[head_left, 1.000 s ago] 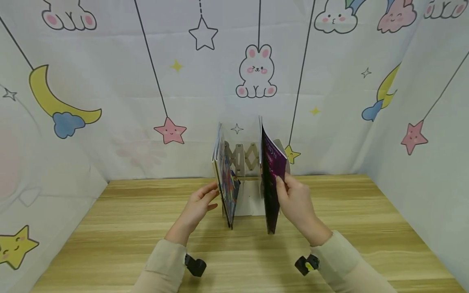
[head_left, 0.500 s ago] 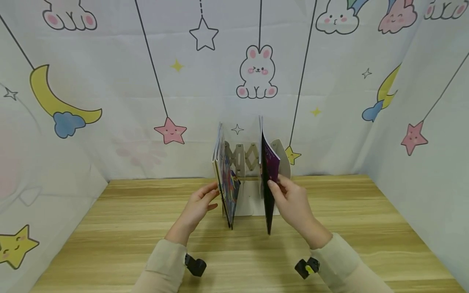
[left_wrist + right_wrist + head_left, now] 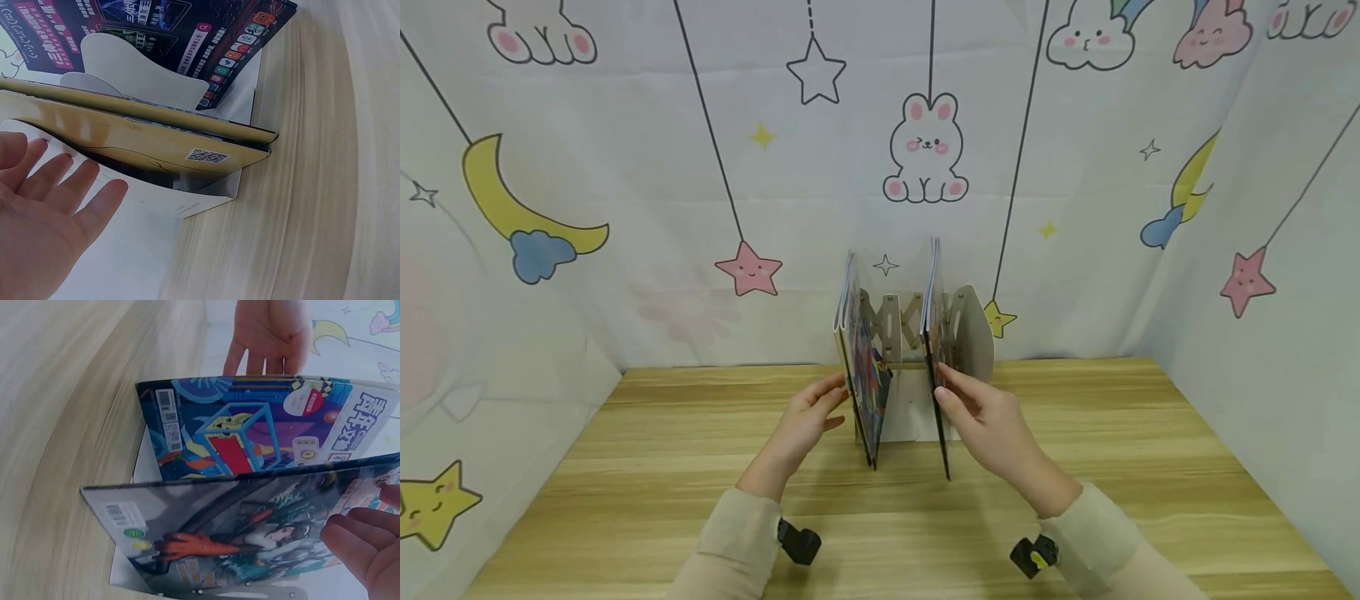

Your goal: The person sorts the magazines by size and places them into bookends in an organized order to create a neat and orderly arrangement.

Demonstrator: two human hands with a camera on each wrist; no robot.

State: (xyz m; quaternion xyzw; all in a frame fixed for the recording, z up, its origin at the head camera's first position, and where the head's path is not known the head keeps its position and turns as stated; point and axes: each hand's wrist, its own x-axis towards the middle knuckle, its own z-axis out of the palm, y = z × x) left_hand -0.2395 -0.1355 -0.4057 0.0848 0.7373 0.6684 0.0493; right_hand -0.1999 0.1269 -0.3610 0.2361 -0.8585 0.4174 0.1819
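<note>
While we are looking down from the head view, we are seeing the right hand [image 3: 981,417] lying with straight, spread fingers flat against the outer face of the thin dark-covered magazine [image 3: 934,358], which is standing upright in the white expanding accordion book rack [image 3: 901,321] on the pale wooden tabletop [image 3: 640,467]. Our left hand [image 3: 808,421] is resting open, fingers straight and close together, against the outer side of the colourful blue-covered comic magazine [image 3: 865,375], which is standing at the left end of the same rack. The two magazines are standing apart, with the rack's lattice showing between them. From the head view we are seeing the dark magazine only edge-on, so its cover is hard to read; the right wrist view is showing its artwork [image 3: 250,531] blurred, and only the fingertips [image 3: 359,540] of the right hand are in frame. The left wrist view is cutting off the thumb.
</note>
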